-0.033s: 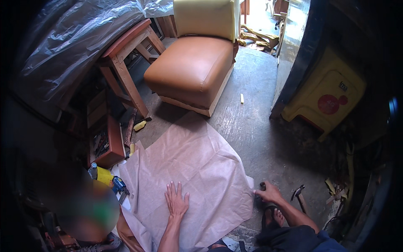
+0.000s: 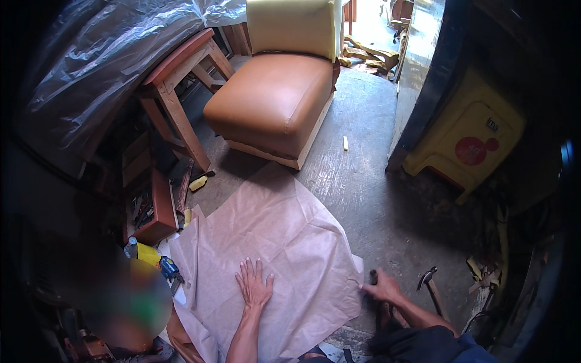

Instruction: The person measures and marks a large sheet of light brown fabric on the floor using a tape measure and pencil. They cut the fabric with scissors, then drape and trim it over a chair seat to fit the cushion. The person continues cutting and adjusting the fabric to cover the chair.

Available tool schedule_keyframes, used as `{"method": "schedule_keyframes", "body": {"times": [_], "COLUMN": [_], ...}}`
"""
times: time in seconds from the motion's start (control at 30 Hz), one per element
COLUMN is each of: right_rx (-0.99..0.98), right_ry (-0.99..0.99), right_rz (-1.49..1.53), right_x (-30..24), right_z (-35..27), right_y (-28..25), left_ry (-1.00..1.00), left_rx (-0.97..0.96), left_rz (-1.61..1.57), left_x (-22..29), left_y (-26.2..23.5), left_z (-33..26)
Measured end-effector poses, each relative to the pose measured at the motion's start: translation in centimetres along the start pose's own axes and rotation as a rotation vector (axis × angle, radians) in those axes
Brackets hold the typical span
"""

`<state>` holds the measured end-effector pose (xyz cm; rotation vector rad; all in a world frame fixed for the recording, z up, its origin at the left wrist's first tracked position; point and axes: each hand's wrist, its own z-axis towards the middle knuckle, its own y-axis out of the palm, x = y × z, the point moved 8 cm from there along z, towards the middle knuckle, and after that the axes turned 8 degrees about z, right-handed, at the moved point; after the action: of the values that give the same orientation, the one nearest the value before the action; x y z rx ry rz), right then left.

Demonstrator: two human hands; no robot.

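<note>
A large sheet of thin pinkish-beige fabric (image 2: 260, 212) lies creased over the floor in front of me. Flat on its near middle rests my left hand (image 2: 254, 287), fingers spread. My right hand (image 2: 386, 289) is closed beside the fabric's right edge, thumb side toward the cloth. A small dark thing (image 2: 373, 277) shows at its fingers, too little of it visible to name. Just right of that forearm, a hammer (image 2: 432, 289) lies on the floor. Beyond the fabric stands an armless chair with a brown padded seat (image 2: 266, 97) and a cream backrest (image 2: 292, 27).
At left are a wooden stand (image 2: 181, 118), an open reddish-brown box (image 2: 156, 209) of tools, a yellow-handled brush (image 2: 198, 183) and a blue-and-yellow tool (image 2: 169, 267). A yellow plastic stool (image 2: 469, 130) leans at right. Clear plastic sheeting (image 2: 121, 54) hangs at upper left.
My right hand has come slightly nearer to me along the fabric's right edge, now covering more of my foot. My left hand stays flat. The whole view has shifted a little.
</note>
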<state>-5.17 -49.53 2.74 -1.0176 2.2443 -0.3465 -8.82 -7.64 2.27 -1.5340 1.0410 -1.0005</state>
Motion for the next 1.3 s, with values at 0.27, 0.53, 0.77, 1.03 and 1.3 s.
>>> {"method": "schedule_keyframes", "body": {"times": [0.27, 0.53, 0.77, 1.03, 1.3], "right_rx": [-0.270, -0.025, -0.216, -0.061, -0.018], "right_ry": [0.003, -0.148, -0.098, -0.364, -0.728], "right_rz": [0.366, 0.136, -0.002, -0.124, -0.781], "right_x": [0.8, -1.8, -0.6, -1.0, -5.1], "right_z": [3.1, 11.0, 14.3, 13.5, 7.4], "right_y": [0.0, -18.4, -18.7, -18.8, -13.2], "left_ry": [-0.078, -0.389, -1.118, -1.393, -0.977], "left_rx": [-0.062, 0.162, -0.197, -0.242, 0.044], "left_rz": [-0.011, -0.070, -0.398, -0.248, -0.177], "left_x": [0.6, -2.6, -4.3, 0.8, -2.2], "left_y": [2.2, -0.2, 7.8, 6.4, 5.5], "left_z": [5.5, -7.3, -30.7, -39.9, -32.0]}}
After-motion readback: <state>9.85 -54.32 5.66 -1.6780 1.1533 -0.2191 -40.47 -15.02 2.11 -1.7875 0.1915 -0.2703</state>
